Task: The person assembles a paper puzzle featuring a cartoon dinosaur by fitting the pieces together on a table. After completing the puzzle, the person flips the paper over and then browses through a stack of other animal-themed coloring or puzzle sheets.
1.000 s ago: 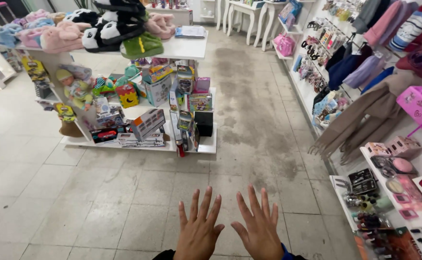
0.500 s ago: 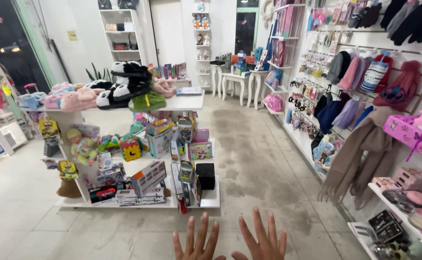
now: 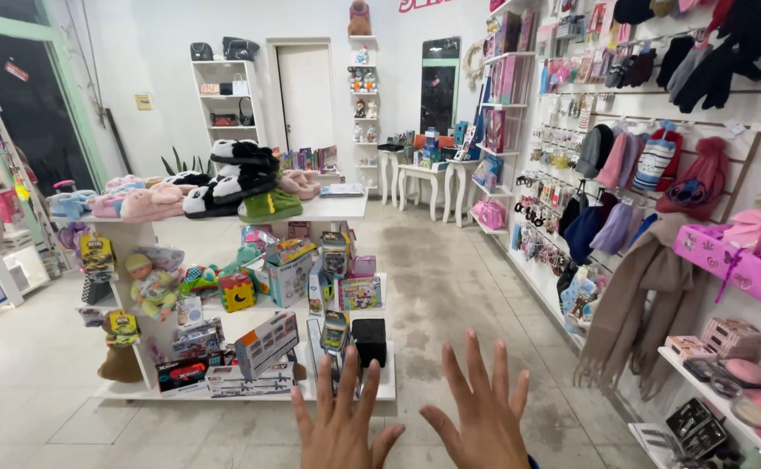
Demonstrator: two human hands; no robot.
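Head view shows both my hands raised with palms facing away, two of them side by side at the bottom edge: my left hand (image 3: 339, 426) and my right hand (image 3: 480, 417), all ten fingers spread wide, grasping nothing and touching nothing. Just beyond my left fingertips stands one black box (image 3: 369, 340) on the lowest of three tiers of a white display stand (image 3: 346, 208). Farther beyond, on its top tier, lie two black-and-white panda slippers (image 3: 228, 178) and one green slipper (image 3: 269, 207). Off to my right, two brown scarves (image 3: 637, 304) hang on the wall.
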